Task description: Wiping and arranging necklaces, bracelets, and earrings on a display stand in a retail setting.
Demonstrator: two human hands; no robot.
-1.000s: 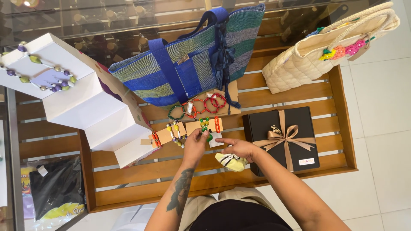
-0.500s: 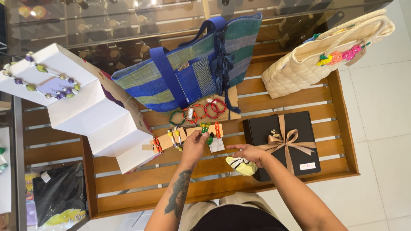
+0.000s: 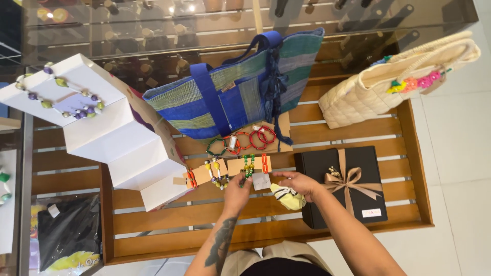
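Pinching at the lower end of a green beaded bracelet, the left hand has its fingers drawn together on the beads; whether it grips them fully cannot be told. The bracelet is a strand of small round glossy beads looped over a flat tan card strip, with a white paper tag just beside it. The right hand lies just right of the tag, fingers curled loosely over a soft yellow pouch that it touches from above. Beyond them, red and green bangles rest on the slatted wooden display table. Right sits a matte black gift box tied with a tan satin ribbon. Behind stand a striped blue woven tote and a cream quilted basket bag; left, a stepped white stand carries a chunky bead necklace.
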